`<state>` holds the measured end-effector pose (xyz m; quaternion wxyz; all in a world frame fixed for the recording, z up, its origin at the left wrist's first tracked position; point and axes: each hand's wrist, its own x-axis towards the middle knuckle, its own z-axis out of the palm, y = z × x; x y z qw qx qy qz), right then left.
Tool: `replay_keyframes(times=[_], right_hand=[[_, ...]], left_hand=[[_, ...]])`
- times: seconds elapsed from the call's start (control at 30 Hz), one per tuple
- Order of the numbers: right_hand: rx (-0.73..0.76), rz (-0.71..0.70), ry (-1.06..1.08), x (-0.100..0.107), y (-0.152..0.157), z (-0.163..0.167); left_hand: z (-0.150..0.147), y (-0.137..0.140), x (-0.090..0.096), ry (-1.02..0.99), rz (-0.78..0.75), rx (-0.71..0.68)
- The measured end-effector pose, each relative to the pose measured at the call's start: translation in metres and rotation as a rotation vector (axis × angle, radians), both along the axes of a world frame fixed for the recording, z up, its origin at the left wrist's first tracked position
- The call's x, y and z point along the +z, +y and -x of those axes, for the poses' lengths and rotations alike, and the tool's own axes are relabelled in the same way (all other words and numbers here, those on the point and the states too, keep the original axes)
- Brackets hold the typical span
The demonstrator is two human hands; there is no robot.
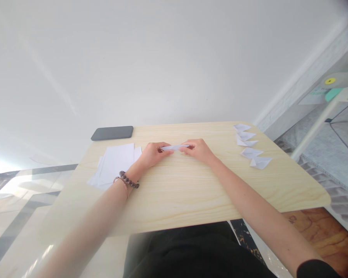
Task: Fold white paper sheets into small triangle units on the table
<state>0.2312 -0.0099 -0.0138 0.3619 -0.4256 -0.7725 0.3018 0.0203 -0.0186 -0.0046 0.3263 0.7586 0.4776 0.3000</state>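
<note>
A narrow piece of folded white paper (174, 147) is stretched between my two hands, just above the middle of the table. My left hand (154, 154) pinches its left end between thumb and fingers. At the right end, my right hand (197, 149) grips it the same way. Part of each end is hidden by my fingers. Close to my left wrist lies a stack of white paper sheets (117, 164), slightly fanned out. Over on the right, several folded paper boats (246, 136) stand in a loose column.
A dark phone (112, 133) lies at the table's back left corner. The pale wooden table (174, 200) meets a white wall (168, 61) behind. Right of the table stands a white metal frame (316, 125). A beaded bracelet (129, 180) circles my left wrist.
</note>
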Motion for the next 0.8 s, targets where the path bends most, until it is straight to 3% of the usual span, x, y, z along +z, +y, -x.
replay_keyframes(times=[0.27,0.53,0.8], right_hand=[[0.038,-0.106,-0.065,0.0,-0.0017,0.0067],[0.093,-0.081,-0.086,0.002,0.0007,0.0015],[0.091,0.047,-0.039,0.0018,0.0014,0.0002]], left_hand=[[-0.0042,-0.0003,0.003,0.058,-0.076,-0.032],[0.0016,0.0044,0.0027,0.011,0.008,-0.103],[0.0003,0.0066,0.0004,0.054,-0.016,0.018]])
